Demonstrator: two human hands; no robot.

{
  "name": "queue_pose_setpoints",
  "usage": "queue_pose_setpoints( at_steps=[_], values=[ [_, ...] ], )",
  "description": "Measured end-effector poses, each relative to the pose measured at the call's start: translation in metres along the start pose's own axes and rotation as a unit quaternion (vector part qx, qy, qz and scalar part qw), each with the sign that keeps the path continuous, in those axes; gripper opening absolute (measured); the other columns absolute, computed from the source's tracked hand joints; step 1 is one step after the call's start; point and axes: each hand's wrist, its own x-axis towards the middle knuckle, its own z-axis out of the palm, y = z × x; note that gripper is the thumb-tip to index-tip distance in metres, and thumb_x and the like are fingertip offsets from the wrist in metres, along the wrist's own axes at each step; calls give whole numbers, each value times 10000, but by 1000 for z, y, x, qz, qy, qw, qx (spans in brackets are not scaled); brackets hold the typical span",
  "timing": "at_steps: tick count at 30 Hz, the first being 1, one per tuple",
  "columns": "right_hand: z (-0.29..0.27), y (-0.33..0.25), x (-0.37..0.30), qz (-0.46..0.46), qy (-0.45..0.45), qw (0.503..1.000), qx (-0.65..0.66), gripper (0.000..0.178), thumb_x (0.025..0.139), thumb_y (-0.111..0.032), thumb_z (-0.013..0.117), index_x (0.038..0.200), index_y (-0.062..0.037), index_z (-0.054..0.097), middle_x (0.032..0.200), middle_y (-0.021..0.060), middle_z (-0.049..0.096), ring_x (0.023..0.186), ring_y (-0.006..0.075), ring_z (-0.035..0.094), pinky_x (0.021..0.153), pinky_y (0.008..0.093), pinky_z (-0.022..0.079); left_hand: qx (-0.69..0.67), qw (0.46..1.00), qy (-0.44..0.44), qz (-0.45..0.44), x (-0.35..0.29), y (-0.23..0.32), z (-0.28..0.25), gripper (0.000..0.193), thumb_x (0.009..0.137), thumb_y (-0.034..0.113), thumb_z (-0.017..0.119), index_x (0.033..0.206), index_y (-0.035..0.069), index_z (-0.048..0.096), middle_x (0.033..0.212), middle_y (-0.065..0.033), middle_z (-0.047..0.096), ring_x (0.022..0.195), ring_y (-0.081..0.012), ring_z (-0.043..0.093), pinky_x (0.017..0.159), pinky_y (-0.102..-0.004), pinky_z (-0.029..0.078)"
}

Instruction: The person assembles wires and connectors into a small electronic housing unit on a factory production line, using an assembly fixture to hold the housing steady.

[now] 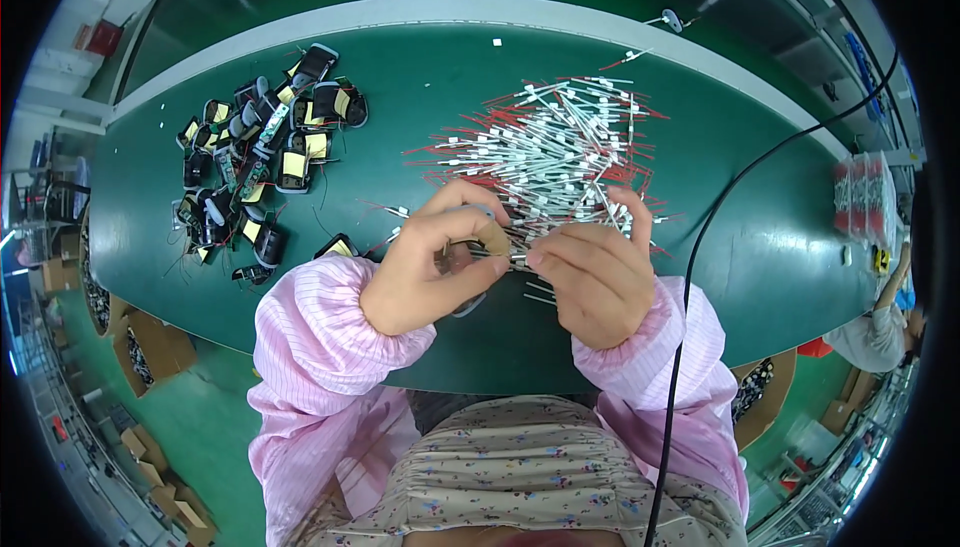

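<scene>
My left hand (440, 259) is closed around a small black device with a grey rim (470, 305), mostly hidden by the fingers. Beside it my right hand (598, 282) is closed in a pinch, its fingertips almost meeting those of the left. What the right fingertips hold is too small to make out. Just beyond both hands lies a loose heap of white and red wire leads (560, 142) with small white connectors. Another black device (338, 246) rests by my left sleeve.
At the left of the green table (420, 367) is a pile of black devices (295, 162) with yellow pads and small circuit boards. A black cable (712, 209) hangs across the right side. Cardboard boxes (150, 350) stand on the floor; another person (868, 339) is at the far right.
</scene>
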Motion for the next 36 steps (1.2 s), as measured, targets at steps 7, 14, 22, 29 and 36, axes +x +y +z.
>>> queue_pose_setpoints(
  at_steps=[7,14,22,29,36],
  values=[
    [2,0,0,154,42,977,141,240,673,32,732,891,-52,673,825,31,647,809,174,632,914,423,423,-92,995,46,3,-3,-2,-2,82,790,-62,636,833,8,629,1090,-59,499,772,-43,513,549,-172,382],
    [5,-5,-6,364,-62,810,455,182,739,59,705,913,12,688,862,98,658,833,167,612,736,285,455,-38,997,61,4,-7,1,11,69,777,-34,667,828,9,649,1071,-67,516,719,-36,489,587,-174,380],
    [4,-5,-6,341,-40,847,406,123,738,47,695,857,13,695,777,110,671,712,179,620,680,287,459,-28,995,90,35,-9,-1,13,88,761,-12,693,842,19,682,1066,-69,538,663,-40,472,557,-183,376],
    [2,-7,-3,340,-20,845,413,120,737,48,687,851,16,668,784,94,659,728,167,608,678,278,448,27,995,84,52,-11,2,15,80,765,-6,695,837,16,666,1059,-77,535,657,-51,463,534,-194,361],
    [5,-15,2,379,-24,839,389,85,754,38,680,831,19,651,799,84,650,744,166,593,692,283,445,27,996,75,42,-12,2,13,43,812,-10,646,852,-14,631,1101,-115,499,828,-112,504,670,-222,392]
  ],
)
